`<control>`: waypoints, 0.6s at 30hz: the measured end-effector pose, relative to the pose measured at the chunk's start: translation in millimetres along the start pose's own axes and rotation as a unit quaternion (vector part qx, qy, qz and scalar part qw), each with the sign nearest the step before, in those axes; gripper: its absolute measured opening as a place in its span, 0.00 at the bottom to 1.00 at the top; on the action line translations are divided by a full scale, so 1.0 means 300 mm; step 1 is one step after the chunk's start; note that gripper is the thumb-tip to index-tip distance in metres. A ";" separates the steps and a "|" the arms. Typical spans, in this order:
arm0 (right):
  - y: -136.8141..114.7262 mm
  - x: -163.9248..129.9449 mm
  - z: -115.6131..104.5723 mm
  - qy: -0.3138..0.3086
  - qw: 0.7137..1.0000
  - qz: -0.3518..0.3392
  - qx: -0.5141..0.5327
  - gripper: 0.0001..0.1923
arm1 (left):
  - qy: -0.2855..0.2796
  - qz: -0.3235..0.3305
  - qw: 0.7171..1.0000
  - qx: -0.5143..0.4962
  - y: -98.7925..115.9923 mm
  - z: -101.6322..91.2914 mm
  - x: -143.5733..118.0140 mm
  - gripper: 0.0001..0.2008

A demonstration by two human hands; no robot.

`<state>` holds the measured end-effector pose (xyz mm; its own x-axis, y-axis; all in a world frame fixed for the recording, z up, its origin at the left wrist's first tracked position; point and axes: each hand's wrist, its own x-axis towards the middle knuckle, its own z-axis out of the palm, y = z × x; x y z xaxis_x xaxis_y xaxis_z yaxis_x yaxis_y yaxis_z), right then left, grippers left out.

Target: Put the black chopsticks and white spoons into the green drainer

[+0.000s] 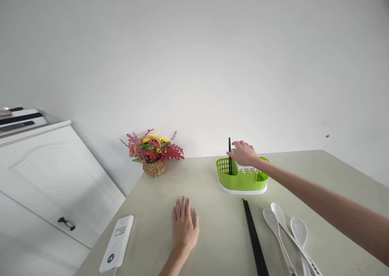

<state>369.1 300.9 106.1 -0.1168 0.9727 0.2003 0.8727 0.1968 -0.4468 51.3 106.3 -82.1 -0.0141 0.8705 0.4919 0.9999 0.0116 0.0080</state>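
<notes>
My right hand (244, 153) reaches out over a green cutlery holder (241, 180) at the far side of the table, its fingertips at the top of a black chopstick (229, 156) that stands upright in the holder's left compartment. Whether the fingers still pinch the chopstick I cannot tell. My left hand (184, 225) lies flat on the table, palm down, fingers slightly apart, holding nothing. Several black chopsticks (253, 237) lie side by side on the table in front of the holder. Three white spoons (287, 235) rest to their right.
A small woven basket of red and yellow flowers (153, 152) stands at the back left by the wall. A white power bank (117, 243) with a cable lies near the table's left front edge. A white cabinet (45, 174) stands to the left.
</notes>
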 end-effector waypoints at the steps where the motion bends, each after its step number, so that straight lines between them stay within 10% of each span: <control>1: 0.003 -0.010 0.001 -0.006 1.000 0.004 -0.002 0.32 | -0.001 -0.001 1.000 0.004 -0.001 0.001 0.000 0.26; 12: 0.072 -0.078 -0.080 -0.015 0.999 0.023 -0.024 0.26 | -0.009 0.011 1.000 0.023 -0.002 -0.004 0.014 0.26; 18: 0.010 -0.280 -0.121 0.083 0.994 -0.058 -0.041 0.25 | -0.021 0.011 1.000 0.019 0.005 -0.011 0.012 0.27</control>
<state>398.8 215.3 119.5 -0.1445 0.9096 0.3896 0.8946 0.2883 -0.3413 52.7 107.9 -77.3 0.0077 0.8907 0.4545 0.9993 0.0094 -0.0355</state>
